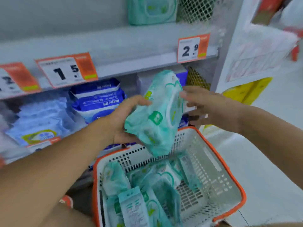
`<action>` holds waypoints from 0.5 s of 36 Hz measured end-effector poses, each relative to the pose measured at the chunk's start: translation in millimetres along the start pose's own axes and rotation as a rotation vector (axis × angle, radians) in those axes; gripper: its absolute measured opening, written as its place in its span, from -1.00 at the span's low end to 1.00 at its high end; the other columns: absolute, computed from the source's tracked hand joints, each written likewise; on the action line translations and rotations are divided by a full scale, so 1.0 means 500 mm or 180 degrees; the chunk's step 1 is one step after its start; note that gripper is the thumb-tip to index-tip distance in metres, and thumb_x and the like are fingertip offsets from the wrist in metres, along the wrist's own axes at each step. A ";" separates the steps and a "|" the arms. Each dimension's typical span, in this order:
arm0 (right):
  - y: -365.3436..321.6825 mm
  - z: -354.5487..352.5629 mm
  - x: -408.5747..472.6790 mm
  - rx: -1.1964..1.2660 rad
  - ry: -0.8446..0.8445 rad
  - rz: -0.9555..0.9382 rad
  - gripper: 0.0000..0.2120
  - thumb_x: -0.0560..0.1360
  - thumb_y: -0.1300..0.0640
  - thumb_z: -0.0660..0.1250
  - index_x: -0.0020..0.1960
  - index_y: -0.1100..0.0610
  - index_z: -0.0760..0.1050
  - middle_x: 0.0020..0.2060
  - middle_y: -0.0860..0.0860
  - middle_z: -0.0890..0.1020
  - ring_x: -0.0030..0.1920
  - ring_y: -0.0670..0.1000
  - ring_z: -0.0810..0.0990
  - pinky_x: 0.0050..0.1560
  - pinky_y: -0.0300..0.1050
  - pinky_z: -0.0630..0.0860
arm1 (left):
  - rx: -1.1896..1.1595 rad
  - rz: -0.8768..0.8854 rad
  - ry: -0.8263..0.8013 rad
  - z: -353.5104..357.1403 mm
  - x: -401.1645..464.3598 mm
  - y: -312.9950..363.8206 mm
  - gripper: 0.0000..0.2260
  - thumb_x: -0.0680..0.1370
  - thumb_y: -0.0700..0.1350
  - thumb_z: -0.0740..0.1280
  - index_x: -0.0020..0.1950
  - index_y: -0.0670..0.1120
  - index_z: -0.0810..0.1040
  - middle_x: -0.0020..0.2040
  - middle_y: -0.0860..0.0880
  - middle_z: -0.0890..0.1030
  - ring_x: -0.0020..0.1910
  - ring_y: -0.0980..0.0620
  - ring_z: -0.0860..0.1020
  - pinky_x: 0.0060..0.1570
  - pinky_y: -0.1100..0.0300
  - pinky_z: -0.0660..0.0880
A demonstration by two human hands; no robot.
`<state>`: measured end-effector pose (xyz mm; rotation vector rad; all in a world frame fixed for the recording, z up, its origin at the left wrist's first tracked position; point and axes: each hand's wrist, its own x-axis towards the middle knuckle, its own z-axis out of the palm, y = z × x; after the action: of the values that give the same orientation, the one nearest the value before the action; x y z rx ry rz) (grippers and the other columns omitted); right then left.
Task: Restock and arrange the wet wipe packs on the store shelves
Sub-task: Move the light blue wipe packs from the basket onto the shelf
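Note:
My left hand (121,118) grips a green wet wipe pack (157,115) from its left side, thumb on top, holding it tilted above the basket. My right hand (206,104) is at the pack's right edge with fingers stretched out, fingertips touching it. Below stands a white basket with an orange rim (229,174) holding several more green wipe packs (147,190). One green pack (152,10) lies on the upper shelf (114,41).
Blue and white wipe packs (96,99) fill the lower shelf behind my hands. Orange price tags (65,69) hang on the shelf edge. A white upright post (232,46) stands to the right, with pale floor (270,161) beyond the basket.

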<state>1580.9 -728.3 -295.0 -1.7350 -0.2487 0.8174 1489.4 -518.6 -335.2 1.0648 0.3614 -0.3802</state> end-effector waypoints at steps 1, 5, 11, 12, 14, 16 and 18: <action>-0.006 -0.009 0.013 -0.0123 0.0107 -0.0181 -0.28 0.15 -0.25 0.56 0.28 -0.28 0.47 0.18 -0.06 0.60 0.19 0.02 0.61 0.12 0.14 0.59 | -0.0155 0.0173 0.0024 -0.010 0.005 0.012 -0.64 0.15 0.08 0.54 -0.18 -0.11 0.72 -0.18 -0.11 0.69 -0.15 -0.06 0.65 0.12 0.01 0.55; -0.011 0.015 0.062 0.0693 -0.0533 -0.0107 -0.26 0.27 -0.09 0.60 0.39 -0.08 0.45 0.22 0.04 0.65 0.17 0.20 0.64 0.02 0.15 0.63 | -0.0503 0.0223 0.0172 -0.032 0.016 0.028 -0.38 -0.07 0.08 0.65 -0.08 -0.04 0.61 -0.27 -0.07 0.63 -0.27 -0.04 0.61 -0.21 0.18 0.54; -0.003 0.037 0.098 0.1069 -0.0522 0.0014 -0.40 0.33 -0.09 0.45 0.30 0.16 0.58 0.12 0.13 0.69 0.15 0.12 0.67 0.04 0.08 0.66 | -0.0621 -0.0437 -0.0093 -0.036 -0.021 0.034 -0.66 0.38 0.19 0.38 -0.06 -0.03 0.68 -0.06 -0.10 0.67 -0.01 -0.12 0.54 0.29 -0.04 0.27; -0.002 0.033 0.102 0.1060 -0.0464 0.0004 -0.41 0.33 -0.08 0.46 0.29 0.16 0.58 0.12 0.13 0.69 0.14 0.13 0.68 0.03 0.09 0.66 | -0.0717 -0.0423 -0.0023 -0.036 -0.024 0.043 -0.61 0.37 0.26 0.39 -0.04 -0.02 0.69 -0.03 -0.10 0.68 0.03 -0.13 0.54 0.36 -0.04 0.23; -0.003 0.023 0.106 0.1034 -0.0357 -0.0063 -0.36 0.30 -0.07 0.50 0.31 0.18 0.55 0.12 0.15 0.69 0.13 0.15 0.68 -0.01 0.10 0.66 | -0.0806 -0.0442 0.0070 -0.040 -0.033 0.059 -0.42 0.30 0.41 0.35 0.04 -0.02 0.70 0.09 -0.14 0.68 0.16 -0.16 0.53 0.47 -0.06 0.18; -0.003 0.012 0.106 0.0988 -0.0234 -0.0112 -0.27 0.27 -0.06 0.55 0.36 0.18 0.49 0.13 0.17 0.68 0.13 0.18 0.68 -0.01 0.12 0.65 | -0.0766 -0.0320 -0.0041 -0.039 -0.051 0.069 -0.29 0.24 0.46 0.37 0.11 -0.06 0.69 0.22 -0.17 0.63 0.29 -0.19 0.49 0.50 -0.11 0.14; -0.006 0.001 0.101 0.0944 -0.0172 -0.0181 -0.24 0.25 -0.06 0.59 0.37 0.18 0.47 0.12 0.16 0.69 0.11 0.17 0.69 -0.01 0.15 0.65 | -0.0538 -0.0017 -0.0106 -0.028 -0.069 0.077 -0.33 0.18 0.37 0.47 0.09 -0.08 0.71 0.20 -0.18 0.64 0.22 -0.18 0.54 0.41 -0.14 0.31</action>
<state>1618.5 -698.8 -312.4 -1.4240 -0.2010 0.8163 1475.6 -485.0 -295.7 0.8916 0.3602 -0.3652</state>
